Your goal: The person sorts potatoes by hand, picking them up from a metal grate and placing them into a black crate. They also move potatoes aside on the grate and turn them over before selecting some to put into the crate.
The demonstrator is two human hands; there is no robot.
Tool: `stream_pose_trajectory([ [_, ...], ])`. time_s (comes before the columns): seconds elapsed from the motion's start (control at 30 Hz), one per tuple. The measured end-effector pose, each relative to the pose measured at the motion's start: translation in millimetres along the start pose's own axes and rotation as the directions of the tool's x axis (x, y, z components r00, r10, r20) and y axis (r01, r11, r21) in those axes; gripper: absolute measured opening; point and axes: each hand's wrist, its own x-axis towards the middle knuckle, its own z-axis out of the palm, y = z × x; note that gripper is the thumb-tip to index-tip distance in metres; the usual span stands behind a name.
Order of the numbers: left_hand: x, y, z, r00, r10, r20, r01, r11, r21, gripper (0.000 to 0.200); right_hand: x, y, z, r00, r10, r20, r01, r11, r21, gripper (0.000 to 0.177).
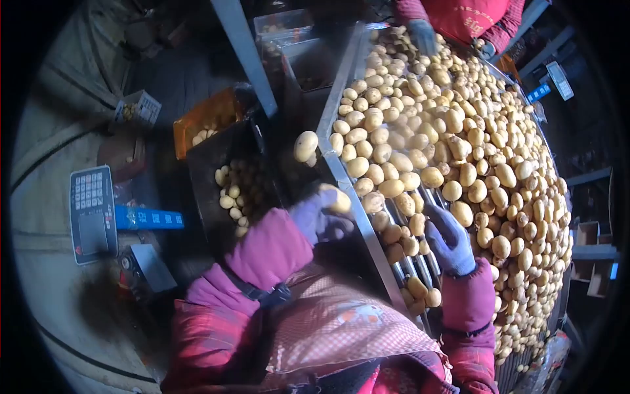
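Observation:
My left hand (317,217), in a purple glove, is closed around a potato (338,199) just left of the sorting table's metal rim (341,174). Another potato (305,146) is in the air above the dark bin (226,174) of potatoes at the left. My right hand (449,240), also gloved, rests with spread fingers on the roller bed among the potatoes (459,138), touching them without gripping any.
An orange crate (200,121) with a few potatoes stands behind the dark bin. A scale's keypad (92,213) is at the left. Another person in red (462,16), gloved hand (423,36) on the pile, works at the far end. Cardboard boxes (587,233) sit at right.

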Motion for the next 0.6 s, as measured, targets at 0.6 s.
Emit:
stream_pose_trajectory([
  [0.6,145,46,58,0.828,0.486,0.281,-0.482,0.357,0.8,0.037,-92,45,11,0.928,0.239,-0.285,-0.138,0.933,0.334,0.034],
])
